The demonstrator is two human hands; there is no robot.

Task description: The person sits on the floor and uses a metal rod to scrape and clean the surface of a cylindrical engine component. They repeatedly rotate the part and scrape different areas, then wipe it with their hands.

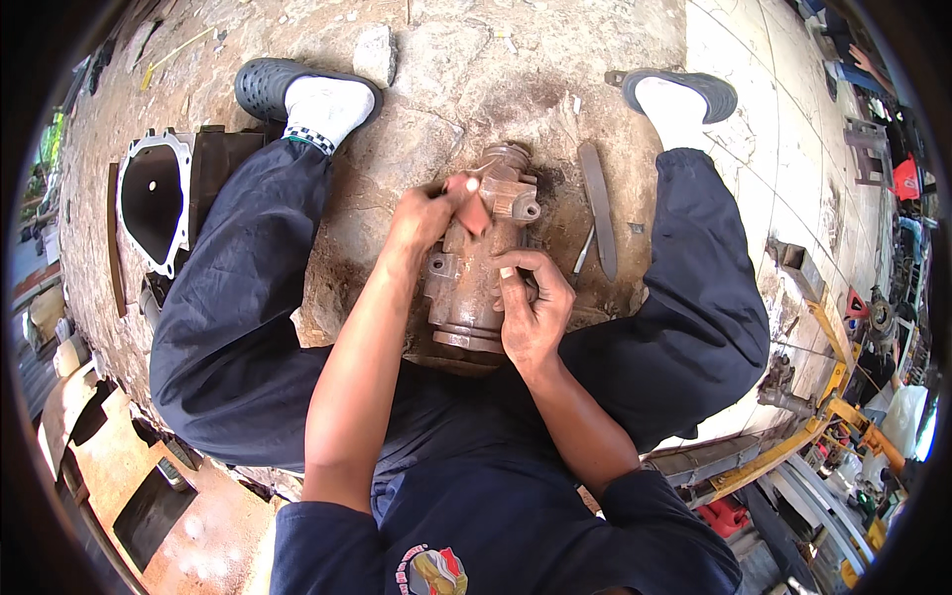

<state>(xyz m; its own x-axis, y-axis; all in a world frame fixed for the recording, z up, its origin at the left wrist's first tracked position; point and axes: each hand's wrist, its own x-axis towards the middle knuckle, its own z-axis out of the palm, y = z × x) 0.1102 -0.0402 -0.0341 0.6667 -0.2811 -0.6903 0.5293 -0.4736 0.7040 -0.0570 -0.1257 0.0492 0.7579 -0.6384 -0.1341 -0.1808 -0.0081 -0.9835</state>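
Observation:
A worn brown cylindrical metal housing (461,302), with bolt lugs and a narrower top end, lies between my legs on the stained concrete. My left hand (426,213) pinches a reddish flat piece (474,210), perhaps sandpaper or cloth, against the upper body of the housing; it is slightly blurred. On the housing's right side, my right hand (535,302) has its fingers curled over the metal. Just right of the housing are a long flat grey file-like bar (600,208) and a thin light rod (584,250).
A hollow metal casing with a silver flange (178,203) stands beside my left leg. A stone chunk (377,55) lies ahead. At right are metal parts (788,392), a yellow frame (833,352) and assorted clutter. A rusty plate (213,540) is at lower left.

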